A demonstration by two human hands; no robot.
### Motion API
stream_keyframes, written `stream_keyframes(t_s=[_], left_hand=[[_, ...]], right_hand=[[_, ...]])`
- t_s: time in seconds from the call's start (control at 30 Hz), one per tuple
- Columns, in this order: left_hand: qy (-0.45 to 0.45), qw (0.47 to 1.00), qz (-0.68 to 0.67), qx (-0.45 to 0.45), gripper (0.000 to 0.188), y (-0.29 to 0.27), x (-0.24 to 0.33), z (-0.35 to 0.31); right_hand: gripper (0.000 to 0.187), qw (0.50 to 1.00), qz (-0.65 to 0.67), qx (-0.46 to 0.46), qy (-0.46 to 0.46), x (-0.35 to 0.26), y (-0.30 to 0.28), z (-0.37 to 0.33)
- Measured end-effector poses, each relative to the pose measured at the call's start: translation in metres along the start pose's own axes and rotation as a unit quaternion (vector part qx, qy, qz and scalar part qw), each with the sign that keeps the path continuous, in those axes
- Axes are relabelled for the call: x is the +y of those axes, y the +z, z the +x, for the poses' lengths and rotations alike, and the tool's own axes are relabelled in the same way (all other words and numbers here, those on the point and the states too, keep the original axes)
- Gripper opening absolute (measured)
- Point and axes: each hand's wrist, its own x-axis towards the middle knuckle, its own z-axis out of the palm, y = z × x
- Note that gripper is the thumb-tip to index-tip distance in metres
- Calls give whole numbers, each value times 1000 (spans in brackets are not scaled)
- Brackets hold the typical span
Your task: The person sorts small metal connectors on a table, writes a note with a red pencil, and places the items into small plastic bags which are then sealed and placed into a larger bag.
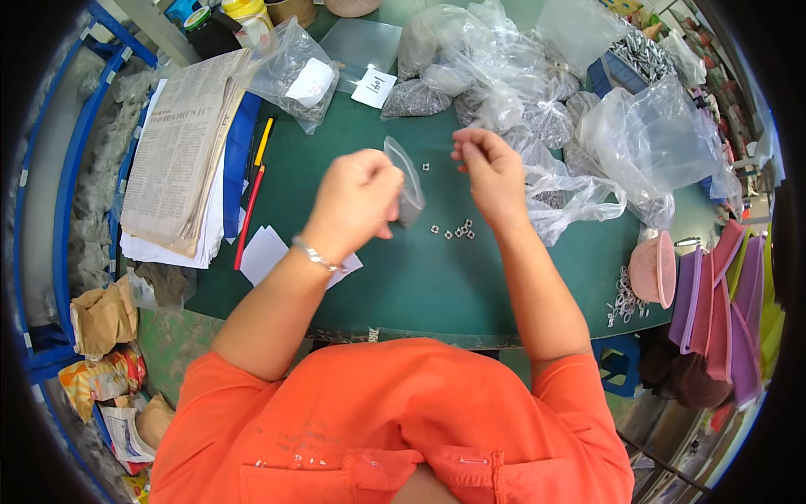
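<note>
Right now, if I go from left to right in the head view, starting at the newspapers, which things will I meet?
Newspapers → yellow pencil or pen → left hand → small metallic piece lying alone → right hand → pink basket.

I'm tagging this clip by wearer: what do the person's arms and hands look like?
The sleeves are short and orange. The left hand is gloveless, with a silver-coloured bracelet at its wrist. The right hand is also gloveless, its wrist showing no bracelet.
</note>
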Motion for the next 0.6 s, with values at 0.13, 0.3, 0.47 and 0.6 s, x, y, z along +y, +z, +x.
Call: stream_keyframes(t_s=[0.13,0.3,0.47,0.6], left_hand=[[-2,1000,2,9,18,-21,6,-5],[-13,1000,-3,-6,17,-16,-2,-5],[-24,999,-23,-18,17,-13,-5,0],[-10,1000,-13,-23,17,-9,-7,3]], right_hand=[[24,921,-293,-69,-250,40,6,1],[15,841,-435,-88,-310,48,16,6],[11,992,-82,-2,-92,9,24,-3],[11,988,-33,-79,-126,-39,35,-21]])
